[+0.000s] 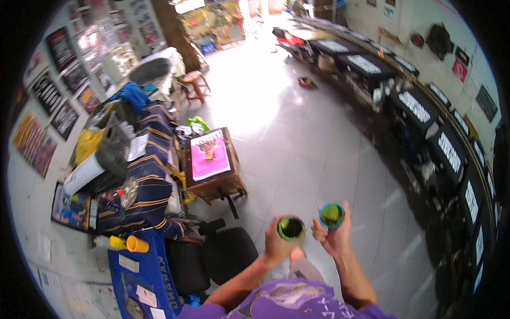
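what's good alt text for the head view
A person's left hand holds a green-smeared cup and right hand a blue-rimmed cup above a tiled floor. A pink poster lies on a wooden box; black panels with white prints line the right.

A purple shirt (260, 308) with white markings (328, 313) leaves 2 forearms (241, 283) bare.

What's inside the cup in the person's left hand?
The cup in the left hand shows green near its rim and a dark middle. Whether that darkness is liquid or shadow, I can't tell; the bottom is hidden.
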Available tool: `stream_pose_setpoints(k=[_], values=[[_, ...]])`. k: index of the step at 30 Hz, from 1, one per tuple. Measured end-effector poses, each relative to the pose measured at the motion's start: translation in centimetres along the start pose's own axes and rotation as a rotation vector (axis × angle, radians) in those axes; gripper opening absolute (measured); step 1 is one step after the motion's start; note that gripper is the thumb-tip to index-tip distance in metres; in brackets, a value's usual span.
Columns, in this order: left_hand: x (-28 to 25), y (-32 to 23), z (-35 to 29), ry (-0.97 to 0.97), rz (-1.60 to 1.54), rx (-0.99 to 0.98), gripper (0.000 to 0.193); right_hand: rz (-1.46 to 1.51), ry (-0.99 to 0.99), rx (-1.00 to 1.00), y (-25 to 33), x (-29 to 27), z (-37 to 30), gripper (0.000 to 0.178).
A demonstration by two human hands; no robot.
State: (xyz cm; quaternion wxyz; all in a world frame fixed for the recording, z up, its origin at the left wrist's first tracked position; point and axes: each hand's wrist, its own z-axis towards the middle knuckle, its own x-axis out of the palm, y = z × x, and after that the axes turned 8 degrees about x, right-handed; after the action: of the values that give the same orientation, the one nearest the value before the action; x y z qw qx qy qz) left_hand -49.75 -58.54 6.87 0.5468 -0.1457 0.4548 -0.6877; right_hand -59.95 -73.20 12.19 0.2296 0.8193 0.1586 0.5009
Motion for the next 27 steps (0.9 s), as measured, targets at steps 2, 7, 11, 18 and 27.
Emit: stream_pose_setpoints(k=[2,7,11,18,27], values=[[0.9,2.4,5.6,-0.016,-0.044,0.028,0.052,0.142,0.087,0.102,3.0,1.2,4.5,0.075],[3.1,7.8,18.3,-0.019,-0.033,0.038,0.057,0.158,0.21,0.163,12.2,3.6,17.0,0.077],[2.9,12.7,27.7,-0.022,0.049,0.096,0.06,0.088,0.237,0.288,16.5,4.6,27.4,0.079],[3.8,24.5,43.4,-0.136,0.134,0.045,0.061,0.032,0.316,0.408,23.2,6.6,48.6,0.081],[1.8,42.0,68.7,-0.125,0.209,0.172,0.061,0.0,0.161,0.363,33.9,11.9,75.5,0.079]])
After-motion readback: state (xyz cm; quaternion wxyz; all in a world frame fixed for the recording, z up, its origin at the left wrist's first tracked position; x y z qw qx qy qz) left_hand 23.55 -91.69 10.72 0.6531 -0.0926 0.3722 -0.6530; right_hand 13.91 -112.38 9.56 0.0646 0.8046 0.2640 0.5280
